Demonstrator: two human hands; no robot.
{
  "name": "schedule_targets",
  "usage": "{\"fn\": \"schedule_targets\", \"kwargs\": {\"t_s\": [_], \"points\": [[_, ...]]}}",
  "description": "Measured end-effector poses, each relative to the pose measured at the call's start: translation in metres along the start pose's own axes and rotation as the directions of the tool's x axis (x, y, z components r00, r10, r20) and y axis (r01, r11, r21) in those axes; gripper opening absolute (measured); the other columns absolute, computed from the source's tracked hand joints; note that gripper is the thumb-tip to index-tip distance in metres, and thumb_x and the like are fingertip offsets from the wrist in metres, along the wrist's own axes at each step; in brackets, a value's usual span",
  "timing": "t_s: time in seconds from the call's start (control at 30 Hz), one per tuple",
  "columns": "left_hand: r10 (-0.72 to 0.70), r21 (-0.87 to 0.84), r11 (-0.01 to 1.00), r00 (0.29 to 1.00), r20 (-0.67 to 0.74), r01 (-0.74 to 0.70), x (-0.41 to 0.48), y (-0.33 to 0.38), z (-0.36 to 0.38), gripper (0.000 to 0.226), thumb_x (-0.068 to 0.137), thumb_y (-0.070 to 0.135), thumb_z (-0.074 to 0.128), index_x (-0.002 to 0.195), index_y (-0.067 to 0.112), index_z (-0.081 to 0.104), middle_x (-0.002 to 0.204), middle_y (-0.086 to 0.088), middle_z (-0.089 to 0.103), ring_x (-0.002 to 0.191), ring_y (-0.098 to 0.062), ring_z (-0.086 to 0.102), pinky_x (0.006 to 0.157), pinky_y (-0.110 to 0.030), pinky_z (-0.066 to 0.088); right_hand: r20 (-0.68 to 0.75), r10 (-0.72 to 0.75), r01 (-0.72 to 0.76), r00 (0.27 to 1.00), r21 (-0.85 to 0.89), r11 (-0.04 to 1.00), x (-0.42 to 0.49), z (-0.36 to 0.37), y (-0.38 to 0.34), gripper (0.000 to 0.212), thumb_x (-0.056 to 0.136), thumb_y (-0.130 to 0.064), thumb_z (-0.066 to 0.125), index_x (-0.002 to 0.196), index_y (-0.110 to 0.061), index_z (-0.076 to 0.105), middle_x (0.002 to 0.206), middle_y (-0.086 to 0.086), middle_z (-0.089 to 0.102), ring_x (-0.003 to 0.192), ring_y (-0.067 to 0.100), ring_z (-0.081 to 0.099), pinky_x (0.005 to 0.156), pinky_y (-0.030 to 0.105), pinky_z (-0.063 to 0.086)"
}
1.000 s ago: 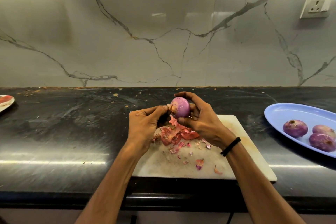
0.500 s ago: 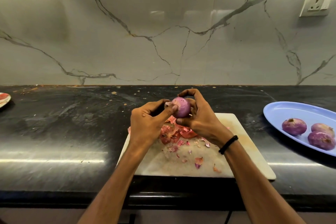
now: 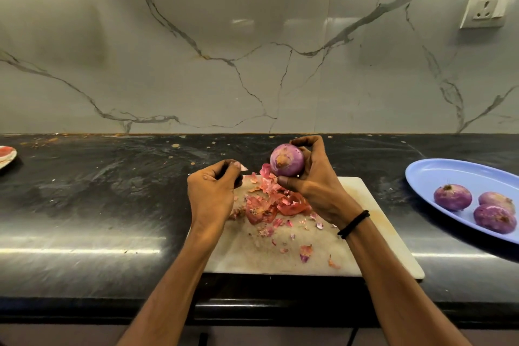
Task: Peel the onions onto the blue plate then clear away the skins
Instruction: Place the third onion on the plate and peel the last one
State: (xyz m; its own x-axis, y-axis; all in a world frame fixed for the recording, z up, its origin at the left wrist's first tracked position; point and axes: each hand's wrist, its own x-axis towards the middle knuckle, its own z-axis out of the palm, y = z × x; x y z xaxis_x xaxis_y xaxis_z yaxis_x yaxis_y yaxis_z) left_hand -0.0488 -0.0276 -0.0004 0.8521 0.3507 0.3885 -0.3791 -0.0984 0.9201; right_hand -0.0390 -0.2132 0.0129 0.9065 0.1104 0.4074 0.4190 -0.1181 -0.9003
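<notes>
One onion (image 3: pixel 287 160) is sitting in the right grip (image 3: pixel 311 177), fingers curling around it, above the board (image 3: pixel 365 219). The left grip (image 3: pixel 213 191) is pinching a scrap of skin (image 3: pixel 243 168) nearby. Skins (image 3: pixel 269 205) are lying piled on the board below them. Three peeled onions (image 3: pixel 452 196) are resting on the blue plate (image 3: pixel 438 174), well to the right on the counter (image 3: pixel 98 191).

blue plate (image 3: pixel 438 177) cropped right, small plate (image 3: pixel 11 159) cropped left
</notes>
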Motion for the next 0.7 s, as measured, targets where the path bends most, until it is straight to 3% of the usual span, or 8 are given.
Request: {"fn": "schedule_targets", "kwargs": {"t_s": [0.07, 0.13, 0.2, 0.23, 0.37, 0.5, 0.6, 0.7], "points": [[0.033, 0.206, 0.978, 0.999, 0.028, -0.038, 0.002, -0.007, -0.002, 0.023, 0.088, 0.019, 0.073, 0.08, 0.04, 0.076, 0.075, 0.003, 0.076, 0.065, -0.015, 0.07, 0.068, -0.047, 0.061, -0.013, 0.003, -0.003, 1.0, 0.019, 1.0, 0.0, -0.001, 0.001, 0.071, 0.073, 0.009, 0.079, 0.113, -0.029, 0.036, 0.124, 0.011, 0.057, 0.115, 0.025, 0.062, 0.096, 0.048, 0.055], [0.026, 0.353, 0.934, 0.996, 0.09, -0.057, 0.001, -0.009, -0.002, 0.023, 0.085, 0.016, 0.074, 0.1, 0.034, 0.077, 0.098, 0.008, 0.077, 0.08, -0.004, 0.07, 0.079, -0.039, 0.061, -0.015, 0.004, -0.005, 1.0, -0.008, 1.0, 0.001, 0.0, 0.003, 0.072, 0.072, 0.007, 0.081, 0.113, -0.03, 0.035, 0.124, 0.009, 0.057, 0.115, 0.024, 0.062, 0.097, 0.046, 0.055], [0.072, 0.429, 0.894, 0.987, 0.143, -0.127, 0.001, -0.009, -0.001, 0.03, 0.084, 0.017, 0.075, 0.11, 0.031, 0.076, 0.117, 0.007, 0.07, 0.101, -0.004, 0.065, 0.093, -0.031, 0.054, -0.022, 0.001, -0.002, 1.0, -0.037, 0.999, 0.002, 0.0, 0.004, 0.074, 0.071, 0.004, 0.084, 0.114, -0.031, 0.035, 0.125, 0.009, 0.057, 0.116, 0.024, 0.062, 0.096, 0.045, 0.055], [0.111, 0.422, 0.891, 0.982, 0.156, -0.168, 0.0, -0.007, -0.001, 0.028, 0.084, 0.02, 0.076, 0.11, 0.03, 0.076, 0.12, 0.006, 0.067, 0.105, -0.003, 0.062, 0.094, -0.027, 0.052, -0.025, -0.005, 0.004, 1.0, -0.046, 0.999, 0.003, 0.0, 0.005, 0.075, 0.07, 0.003, 0.085, 0.115, -0.031, 0.035, 0.125, 0.008, 0.058, 0.116, 0.023, 0.062, 0.096, 0.044, 0.055], [0.222, 0.247, 0.934, 0.962, 0.16, -0.256, -0.005, 0.003, 0.004, 0.024, 0.082, 0.032, 0.079, 0.105, 0.024, 0.077, 0.113, 0.006, 0.066, 0.096, 0.009, 0.061, 0.075, -0.007, 0.049, -0.047, -0.043, 0.039, 0.998, -0.09, 0.995, 0.003, 0.002, 0.004, 0.075, 0.068, 0.003, 0.086, 0.112, -0.033, 0.036, 0.125, 0.005, 0.055, 0.117, 0.021, 0.06, 0.094, 0.036, 0.057], [0.258, 0.08, 0.956, 0.94, 0.223, -0.282, -0.008, 0.006, 0.007, 0.035, 0.081, 0.028, 0.078, 0.114, 0.016, 0.075, 0.11, 0.002, 0.072, 0.094, -0.001, 0.069, 0.08, -0.019, 0.057, -0.023, -0.098, 0.092, 0.995, -0.189, 0.978, 0.001, 0.005, 0.004, 0.077, 0.066, -0.004, 0.09, 0.119, -0.03, 0.04, 0.125, -0.004, 0.053, 0.116, 0.02, 0.059, 0.092, 0.035, 0.057], [0.235, 0.024, 0.968, 0.941, 0.245, -0.248, -0.007, 0.003, 0.006, 0.026, 0.083, 0.017, 0.077, 0.109, 0.013, 0.076, 0.099, 0.001, 0.077, 0.091, -0.011, 0.073, 0.082, -0.032, 0.06, 0.02, -0.128, 0.129, 0.992, -0.232, 0.964, 0.0, 0.007, 0.004, 0.076, 0.065, -0.004, 0.09, 0.121, -0.029, 0.045, 0.123, -0.01, 0.053, 0.115, 0.017, 0.058, 0.089, 0.03, 0.058], [0.154, -0.04, 0.988, 0.958, 0.242, -0.149, -0.005, 0.003, 0.004, 0.023, 0.086, 0.01, 0.075, 0.109, 0.009, 0.075, 0.094, 0.0, 0.078, 0.085, -0.015, 0.075, 0.078, -0.03, 0.061, 0.013, -0.144, 0.144, 0.989, -0.224, 0.964, 0.0, 0.008, 0.005, 0.077, 0.064, -0.008, 0.092, 0.125, -0.025, 0.049, 0.125, -0.007, 0.057, 0.116, 0.016, 0.059, 0.09, 0.028, 0.057]]}}
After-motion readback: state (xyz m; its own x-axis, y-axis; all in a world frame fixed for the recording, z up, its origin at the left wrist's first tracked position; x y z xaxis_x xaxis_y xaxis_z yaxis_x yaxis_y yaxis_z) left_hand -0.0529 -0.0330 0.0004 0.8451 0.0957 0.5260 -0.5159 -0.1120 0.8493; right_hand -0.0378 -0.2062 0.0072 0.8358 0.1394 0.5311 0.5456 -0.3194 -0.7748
